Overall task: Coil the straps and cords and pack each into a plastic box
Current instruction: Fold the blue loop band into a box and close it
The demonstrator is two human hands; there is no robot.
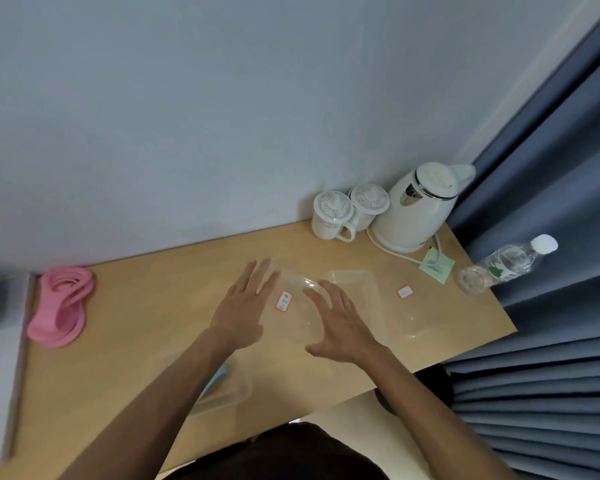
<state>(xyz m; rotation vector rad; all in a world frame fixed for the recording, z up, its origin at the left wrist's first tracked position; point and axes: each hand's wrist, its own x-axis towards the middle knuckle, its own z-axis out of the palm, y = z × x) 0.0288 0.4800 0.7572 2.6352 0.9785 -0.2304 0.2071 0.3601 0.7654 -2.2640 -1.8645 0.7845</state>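
Packing looks barely begun. Your pink strap (63,306) lies in loose loops on the surface (136,341), well off to the left of your left hand (243,306). It is in no box yet. A clear box (293,320) sits between your hands and looks empty. Just right of your right hand (342,323) waits a second box (381,306). A third box (238,393) under your left arm holds something blue, too blurry to name. Both hands are wide open, fingers straight, one at each side of the clear box. They hold nothing.
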